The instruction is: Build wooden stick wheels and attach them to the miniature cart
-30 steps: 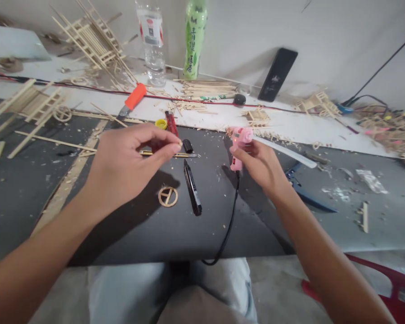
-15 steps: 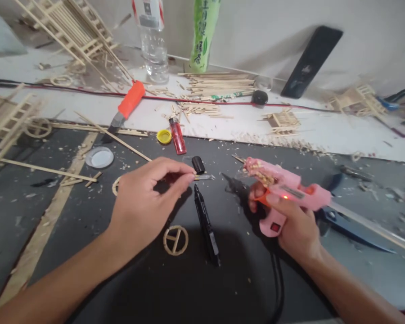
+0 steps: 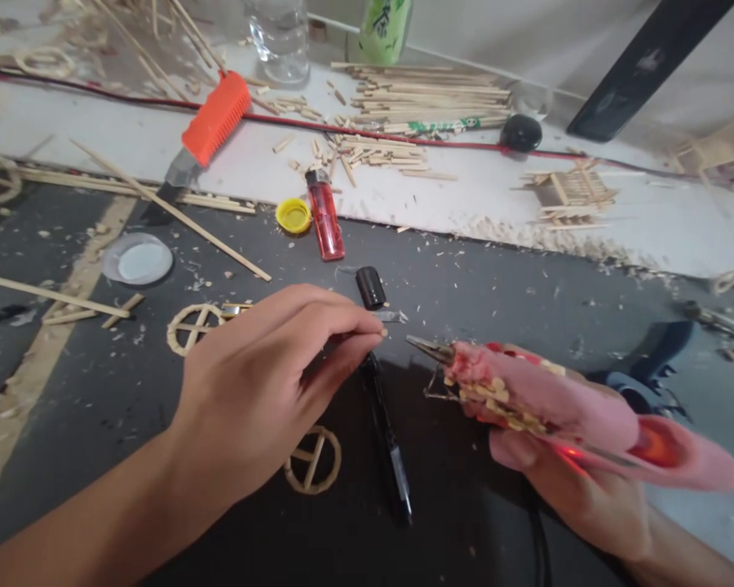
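My left hand [image 3: 269, 375] pinches a tiny piece of wooden stick [image 3: 383, 333] between thumb and forefinger; only its tip shows. My right hand [image 3: 581, 481] is wrapped round a pink glue gun [image 3: 544, 399] with a lit red light, its metal nozzle pointing left toward my left fingertips, a short gap away. Wood bits cling to the gun's front. Below my left hand lies a small wooden wheel [image 3: 314, 461], partly covered by it. Another wheel [image 3: 194, 328] rests left of the hand. A black pen [image 3: 395, 456] lies uncapped between my hands, near its black cap [image 3: 370, 287].
Further back are a red lighter [image 3: 326, 216], a yellow cap [image 3: 294, 216], an orange-handled brush [image 3: 216, 118] and a white lid [image 3: 137, 259]. Wooden sticks [image 3: 428, 98] are piled behind a red-black cable. Blue scissors [image 3: 642, 391] lie beyond my right hand; a small wooden model [image 3: 572, 191] stands at back right.
The glue gun has turned, showing more of its top, and looks larger and closer. My left hand is still pinched, a little further right. The view has shifted down and nearer the table.
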A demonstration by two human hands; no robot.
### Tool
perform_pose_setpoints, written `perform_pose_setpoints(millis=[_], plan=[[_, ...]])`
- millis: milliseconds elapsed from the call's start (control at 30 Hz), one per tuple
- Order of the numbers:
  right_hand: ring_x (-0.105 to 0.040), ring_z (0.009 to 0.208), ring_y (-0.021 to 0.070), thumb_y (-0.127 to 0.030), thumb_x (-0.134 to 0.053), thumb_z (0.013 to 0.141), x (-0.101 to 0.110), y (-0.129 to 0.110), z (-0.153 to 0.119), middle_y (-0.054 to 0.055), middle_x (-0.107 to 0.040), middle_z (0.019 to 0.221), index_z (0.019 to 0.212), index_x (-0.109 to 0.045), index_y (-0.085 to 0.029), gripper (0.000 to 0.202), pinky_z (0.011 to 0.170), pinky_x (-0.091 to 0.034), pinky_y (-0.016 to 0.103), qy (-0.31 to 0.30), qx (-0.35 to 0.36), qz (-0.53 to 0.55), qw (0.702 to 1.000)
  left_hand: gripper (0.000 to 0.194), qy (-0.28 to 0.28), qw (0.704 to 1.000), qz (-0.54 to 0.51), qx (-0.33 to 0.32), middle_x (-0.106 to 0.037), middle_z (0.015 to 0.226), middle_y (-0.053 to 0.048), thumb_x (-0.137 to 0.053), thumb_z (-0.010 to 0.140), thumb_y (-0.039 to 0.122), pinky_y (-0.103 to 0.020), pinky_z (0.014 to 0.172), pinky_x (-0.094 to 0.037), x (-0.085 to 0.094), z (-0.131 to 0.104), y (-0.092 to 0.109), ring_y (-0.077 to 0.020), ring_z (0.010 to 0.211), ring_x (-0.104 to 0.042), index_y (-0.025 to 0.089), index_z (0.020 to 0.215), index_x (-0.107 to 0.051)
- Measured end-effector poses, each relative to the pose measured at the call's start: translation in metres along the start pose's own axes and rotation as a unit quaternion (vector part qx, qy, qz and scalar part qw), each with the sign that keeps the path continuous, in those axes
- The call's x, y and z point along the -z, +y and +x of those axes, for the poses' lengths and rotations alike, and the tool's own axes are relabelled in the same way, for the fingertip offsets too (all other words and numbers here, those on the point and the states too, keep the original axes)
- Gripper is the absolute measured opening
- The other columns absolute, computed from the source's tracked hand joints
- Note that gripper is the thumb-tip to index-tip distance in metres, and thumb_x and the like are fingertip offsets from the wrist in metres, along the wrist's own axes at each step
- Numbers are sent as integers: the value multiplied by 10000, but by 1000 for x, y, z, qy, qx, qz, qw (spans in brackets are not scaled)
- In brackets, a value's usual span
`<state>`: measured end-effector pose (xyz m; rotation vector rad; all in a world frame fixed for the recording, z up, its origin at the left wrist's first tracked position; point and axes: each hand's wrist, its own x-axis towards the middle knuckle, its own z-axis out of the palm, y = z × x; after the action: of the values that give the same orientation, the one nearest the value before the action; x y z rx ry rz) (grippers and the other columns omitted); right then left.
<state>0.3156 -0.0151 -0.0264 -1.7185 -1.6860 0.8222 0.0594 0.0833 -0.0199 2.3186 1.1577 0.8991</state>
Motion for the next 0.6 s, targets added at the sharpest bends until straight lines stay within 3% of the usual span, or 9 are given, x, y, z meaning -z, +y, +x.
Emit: perform_pose_setpoints(millis=[100,200,367,600], plan=[[-414,497,157,-385,-595,923,-3,0,-2,10,-525,587,670,-529,-253,293,486,-315,320,18,60,-57,996,101,1,1000,-9,4,-814,1039,82,-625,1024,286,-242,857,-616,0,0,0,-132,941,-789,341,1021,-709],[-393,472,152,-356,-553,927,-5,-6,-1,4,-500,574,667,-486,-253,288,472,-256,332,26,52,-87,995,102,-10,1000,2,1,-815,1056,71,-622,1029,249,-213,901,-605,0,2,0,-114,965,-782,313,1033,-700],[-413,483,157,-307,-530,883,-7,-18,5,0,-473,597,654,-434,-255,254,486,-261,338,4,34,-69,997,76,-18,1000,3,-17,-817,1040,48,-629,1030,273,-184,921,-590,0,4,-2,-113,963,-780,282,1019,-704],[-389,485,167,-293,-496,874,-8,-13,4,2,-480,597,702,-422,-257,190,489,-216,351,-1,39,-86,996,100,-23,999,6,-24,-820,1036,35,-632,1025,243,-199,905,-593,0,3,-1,-126,926,-779,285,1018,-723]])
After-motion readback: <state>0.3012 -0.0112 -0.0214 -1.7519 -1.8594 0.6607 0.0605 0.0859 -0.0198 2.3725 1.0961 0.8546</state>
